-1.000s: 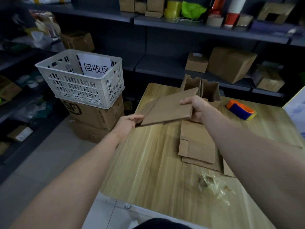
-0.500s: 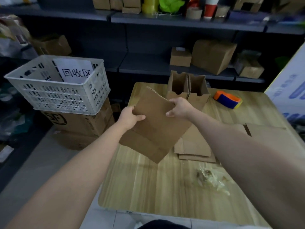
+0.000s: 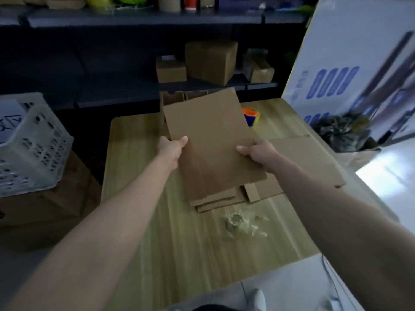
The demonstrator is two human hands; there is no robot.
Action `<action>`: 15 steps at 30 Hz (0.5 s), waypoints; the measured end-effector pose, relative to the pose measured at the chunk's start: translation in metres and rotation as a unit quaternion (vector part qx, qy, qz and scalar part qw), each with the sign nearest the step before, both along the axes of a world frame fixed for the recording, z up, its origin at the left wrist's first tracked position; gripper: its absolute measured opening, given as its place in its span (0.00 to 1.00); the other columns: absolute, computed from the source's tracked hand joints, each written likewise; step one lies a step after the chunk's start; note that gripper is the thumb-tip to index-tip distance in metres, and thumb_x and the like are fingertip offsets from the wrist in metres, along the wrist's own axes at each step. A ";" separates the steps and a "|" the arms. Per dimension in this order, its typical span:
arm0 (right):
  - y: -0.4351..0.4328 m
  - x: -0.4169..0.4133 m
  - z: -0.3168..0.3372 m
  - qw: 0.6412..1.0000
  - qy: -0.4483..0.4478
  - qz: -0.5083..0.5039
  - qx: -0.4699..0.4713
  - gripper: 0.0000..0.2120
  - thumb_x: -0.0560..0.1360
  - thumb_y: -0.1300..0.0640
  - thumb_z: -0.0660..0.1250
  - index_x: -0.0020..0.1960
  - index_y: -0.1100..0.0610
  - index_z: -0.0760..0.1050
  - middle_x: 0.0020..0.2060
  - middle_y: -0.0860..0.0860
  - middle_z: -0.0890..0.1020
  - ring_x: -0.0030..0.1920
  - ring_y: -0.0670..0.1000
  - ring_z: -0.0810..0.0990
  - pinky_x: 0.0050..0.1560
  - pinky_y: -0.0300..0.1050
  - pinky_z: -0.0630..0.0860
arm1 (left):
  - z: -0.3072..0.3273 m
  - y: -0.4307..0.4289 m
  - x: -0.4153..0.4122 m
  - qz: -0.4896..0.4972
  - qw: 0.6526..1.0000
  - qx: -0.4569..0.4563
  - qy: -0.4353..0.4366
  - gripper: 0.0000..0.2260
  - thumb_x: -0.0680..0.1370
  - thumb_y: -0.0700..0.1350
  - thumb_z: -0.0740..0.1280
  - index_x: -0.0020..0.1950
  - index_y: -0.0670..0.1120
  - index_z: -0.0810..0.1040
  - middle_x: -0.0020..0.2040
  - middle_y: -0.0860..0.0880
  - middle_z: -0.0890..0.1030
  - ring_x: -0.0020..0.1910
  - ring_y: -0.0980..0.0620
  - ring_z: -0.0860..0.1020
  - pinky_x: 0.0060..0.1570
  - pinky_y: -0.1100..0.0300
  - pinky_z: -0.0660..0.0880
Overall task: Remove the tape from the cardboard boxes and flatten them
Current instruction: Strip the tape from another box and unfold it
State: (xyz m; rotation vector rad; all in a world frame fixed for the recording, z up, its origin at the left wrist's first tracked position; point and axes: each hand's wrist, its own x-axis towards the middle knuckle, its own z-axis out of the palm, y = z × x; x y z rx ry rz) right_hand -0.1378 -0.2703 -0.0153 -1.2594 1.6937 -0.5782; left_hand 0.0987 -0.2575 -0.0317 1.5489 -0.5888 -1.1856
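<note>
A flattened box (image 3: 211, 140) was gripped at both side edges by the left hand (image 3: 171, 146) and right hand (image 3: 258, 153), tilted just above the pile (image 3: 267, 187) on the counter (image 3: 139, 187). Stacking seemed in hand; next it likely had to be lowered squarely and released.

This is a stockroom or packing room. Dark metal shelving (image 3: 134, 19) carries brown cardboard boxes (image 3: 211, 61) and rolls of tape (image 3: 169, 3). A white plastic crate (image 3: 33, 144) stands beside a wooden counter (image 3: 179, 243) bearing flattened cardboard (image 3: 215, 200) and a tape dispenser (image 3: 251, 116).
</note>
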 end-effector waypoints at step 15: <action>-0.086 -0.274 -0.009 0.987 0.136 -0.080 -0.044 0.25 0.75 0.54 0.70 0.69 0.61 0.68 0.62 0.58 0.76 0.59 0.59 0.75 0.56 0.50 0.73 | -0.033 -0.078 -0.302 -0.222 0.967 0.124 -0.023 0.20 0.74 0.37 0.70 0.63 0.42 0.67 0.59 0.45 0.75 0.52 0.46 0.75 0.46 0.52 0.74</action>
